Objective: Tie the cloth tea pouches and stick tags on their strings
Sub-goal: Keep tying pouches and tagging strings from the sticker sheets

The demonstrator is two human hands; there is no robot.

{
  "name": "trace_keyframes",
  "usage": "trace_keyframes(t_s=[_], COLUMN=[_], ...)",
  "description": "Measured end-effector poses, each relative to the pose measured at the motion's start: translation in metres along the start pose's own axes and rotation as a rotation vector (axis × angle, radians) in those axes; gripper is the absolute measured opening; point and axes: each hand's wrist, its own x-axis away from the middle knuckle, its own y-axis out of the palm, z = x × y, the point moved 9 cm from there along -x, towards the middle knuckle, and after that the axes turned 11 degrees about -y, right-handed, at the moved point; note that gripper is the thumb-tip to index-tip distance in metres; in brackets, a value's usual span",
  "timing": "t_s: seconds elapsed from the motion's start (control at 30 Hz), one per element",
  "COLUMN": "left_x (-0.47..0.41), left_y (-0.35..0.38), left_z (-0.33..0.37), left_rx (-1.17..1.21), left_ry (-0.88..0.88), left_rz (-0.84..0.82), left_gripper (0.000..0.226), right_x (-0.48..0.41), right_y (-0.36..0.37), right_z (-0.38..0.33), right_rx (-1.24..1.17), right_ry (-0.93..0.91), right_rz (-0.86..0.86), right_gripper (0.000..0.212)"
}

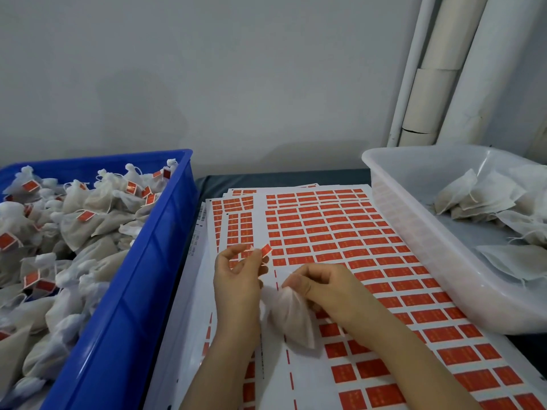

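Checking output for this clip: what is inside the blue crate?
The blue crate holds a heap of tied cloth pouches, many with red tags on their strings. The heap covers the crate floor and any lower pouches.

Above white sheets of red stickers point(340, 232) on the desk point(213, 179), the left hand point(236, 281) pinches a small red tag point(266, 249) and the right hand point(330, 288) grips a white cloth tea pouch point(293, 316) by its neck, between a blue plastic crate point(133, 276) at the left edge and a translucent white tub point(414, 241) at the right.
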Motion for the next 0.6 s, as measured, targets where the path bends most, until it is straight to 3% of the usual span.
trace_keyframes(t_s=[0.1, 0.27, 0.4, 0.5, 0.6], left_x=[0.002, 0.021, 0.038, 0.037, 0.033], left_y=[0.005, 0.03, 0.051, 0.052, 0.045], left_z=[-0.005, 0.0, 0.003, 0.006, 0.009], left_rx=[-0.086, -0.249, -0.371, -0.461, -0.566], left_ry=[-0.014, 0.045, 0.149, 0.247, 0.341], left_rz=[-0.054, -0.287, -0.499, -0.447, -0.318], left_gripper=[0.007, 0.041, 0.021, 0.005, 0.008], right_x=[0.0, 0.0, 0.002, 0.003, 0.003], right_y=[-0.013, -0.025, -0.036, -0.04, -0.042], right_z=[0.004, 0.011, 0.0, -0.006, -0.006], right_rx=[-0.118, -0.244, -0.175, -0.109, -0.118], right_ry=[0.001, 0.028, -0.032, -0.071, -0.081], right_rz=[0.134, 0.25, 0.339, 0.378, 0.413], right_gripper=[0.051, 0.04, 0.024, 0.021, 0.019])
